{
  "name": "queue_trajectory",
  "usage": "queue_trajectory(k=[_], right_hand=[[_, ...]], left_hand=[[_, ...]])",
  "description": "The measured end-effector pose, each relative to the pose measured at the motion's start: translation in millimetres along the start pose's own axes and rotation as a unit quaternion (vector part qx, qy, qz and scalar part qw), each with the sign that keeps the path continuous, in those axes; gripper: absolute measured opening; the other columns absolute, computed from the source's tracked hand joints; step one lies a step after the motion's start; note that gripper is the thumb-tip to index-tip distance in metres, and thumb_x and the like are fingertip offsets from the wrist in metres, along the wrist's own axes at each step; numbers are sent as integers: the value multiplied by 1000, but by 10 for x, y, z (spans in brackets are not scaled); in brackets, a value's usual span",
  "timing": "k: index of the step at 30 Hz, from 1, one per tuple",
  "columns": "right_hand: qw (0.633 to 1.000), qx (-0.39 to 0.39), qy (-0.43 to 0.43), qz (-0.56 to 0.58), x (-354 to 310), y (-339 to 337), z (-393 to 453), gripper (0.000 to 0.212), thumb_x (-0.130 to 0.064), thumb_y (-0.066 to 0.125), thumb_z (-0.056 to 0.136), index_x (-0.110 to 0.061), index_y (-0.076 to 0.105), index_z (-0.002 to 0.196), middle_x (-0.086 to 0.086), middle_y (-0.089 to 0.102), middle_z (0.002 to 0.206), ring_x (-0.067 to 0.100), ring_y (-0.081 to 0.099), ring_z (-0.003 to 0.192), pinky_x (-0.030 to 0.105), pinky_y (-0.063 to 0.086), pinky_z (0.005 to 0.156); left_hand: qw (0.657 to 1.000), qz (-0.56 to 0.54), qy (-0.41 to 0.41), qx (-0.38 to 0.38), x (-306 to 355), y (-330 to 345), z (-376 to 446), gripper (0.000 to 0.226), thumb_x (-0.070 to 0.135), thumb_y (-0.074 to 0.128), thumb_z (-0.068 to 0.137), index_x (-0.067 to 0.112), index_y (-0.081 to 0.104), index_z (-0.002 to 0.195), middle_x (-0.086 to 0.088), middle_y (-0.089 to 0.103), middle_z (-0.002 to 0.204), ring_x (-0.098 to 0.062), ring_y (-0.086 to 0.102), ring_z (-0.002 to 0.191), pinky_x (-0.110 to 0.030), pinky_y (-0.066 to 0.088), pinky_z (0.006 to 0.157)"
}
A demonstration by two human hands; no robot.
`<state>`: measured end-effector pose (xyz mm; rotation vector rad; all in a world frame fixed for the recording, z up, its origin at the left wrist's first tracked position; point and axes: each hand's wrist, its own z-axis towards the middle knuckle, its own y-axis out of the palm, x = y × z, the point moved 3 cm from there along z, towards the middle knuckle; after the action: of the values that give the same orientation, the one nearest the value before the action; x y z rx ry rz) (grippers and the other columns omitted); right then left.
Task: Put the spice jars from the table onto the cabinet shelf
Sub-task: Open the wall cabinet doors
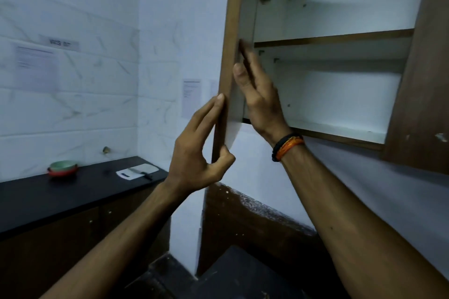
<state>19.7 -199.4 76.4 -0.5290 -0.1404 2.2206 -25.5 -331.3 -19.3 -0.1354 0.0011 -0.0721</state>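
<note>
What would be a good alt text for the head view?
Two hands hold the open left cabinet door: the left hand pinches its edge, the right hand lies flat against its inside. The shelves show no jars.

The cabinet (340,56) is brown outside, white inside, its door (229,43) open; the shelf (332,40) looks bare

Cabinet door (228,31) brown wood laminate, matt; shelf (332,39) white, smooth; wall tiles (73,104) glossy marble-look.
</note>
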Motion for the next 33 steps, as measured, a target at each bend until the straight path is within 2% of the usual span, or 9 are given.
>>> queue_trajectory(k=[3,5,8,12,19,22,26,29,33], right_hand=[[997,-45,-25,-63,39,403,66,59,-41,39,105,-28,16,158,-7,16,165,7,14,151,31,17,120],[993,-65,-37,-92,63,686,140,61,-39,40,105,-29,11,158,-5,9,167,8,7,152,26,14,116],[989,-78,-51,-111,124,1042,253,64,-39,42,104,-32,8,158,-3,2,167,13,6,153,34,23,117],[983,-76,-65,-152,227,1461,348,67,-37,44,103,-32,6,158,-1,-5,167,21,2,154,47,24,121],[972,-79,-51,-215,413,1996,454,70,-34,45,100,-33,5,158,0,-6,167,23,-2,154,59,21,118],[959,-93,-63,-261,526,2145,452,73,-27,46,98,-30,5,159,1,-5,167,22,-2,154,59,23,117],[955,-53,-68,-283,611,2234,443,75,-21,45,94,-32,8,158,-1,1,167,20,2,154,59,22,117],[956,-36,-71,-281,635,2282,419,73,-21,44,96,-31,7,158,-1,0,167,20,0,154,59,16,119],[952,-51,-78,-292,639,2233,437,71,-23,41,99,-31,5,159,0,-2,167,20,-1,154,58,17,119]], left_hand=[[997,55,-32,35,-209,-320,-112,74,0,67,75,-2,45,145,-12,47,150,-21,45,140,-40,49,106],[993,77,-65,54,-362,-518,-150,71,-2,65,76,0,46,145,-12,49,148,-19,48,138,-42,51,103],[986,109,-110,65,-565,-719,-166,68,-3,62,79,-1,46,145,-14,48,149,-18,46,140,-40,48,107],[975,166,-139,38,-841,-890,-186,69,1,57,86,-3,33,151,-19,30,159,-25,30,149,-19,32,116],[943,288,-138,-90,-1337,-922,-199,75,-4,54,88,-5,19,154,-31,-10,161,-41,-3,153,-53,34,115],[919,335,-155,-135,-1502,-999,-210,77,-5,53,87,-5,17,154,-31,-13,160,-43,-9,151,-50,47,106],[909,361,-122,-167,-1570,-1125,-218,73,0,56,86,-7,26,151,-31,-3,161,-44,2,152,-48,57,91],[901,380,-91,-188,-1573,-1152,-221,72,2,59,84,-11,30,149,-31,6,161,-45,6,151,-45,55,98],[888,406,-109,-189,-1564,-1118,-191,72,6,53,86,-8,27,151,-26,3,163,-40,0,152,-43,46,110]])
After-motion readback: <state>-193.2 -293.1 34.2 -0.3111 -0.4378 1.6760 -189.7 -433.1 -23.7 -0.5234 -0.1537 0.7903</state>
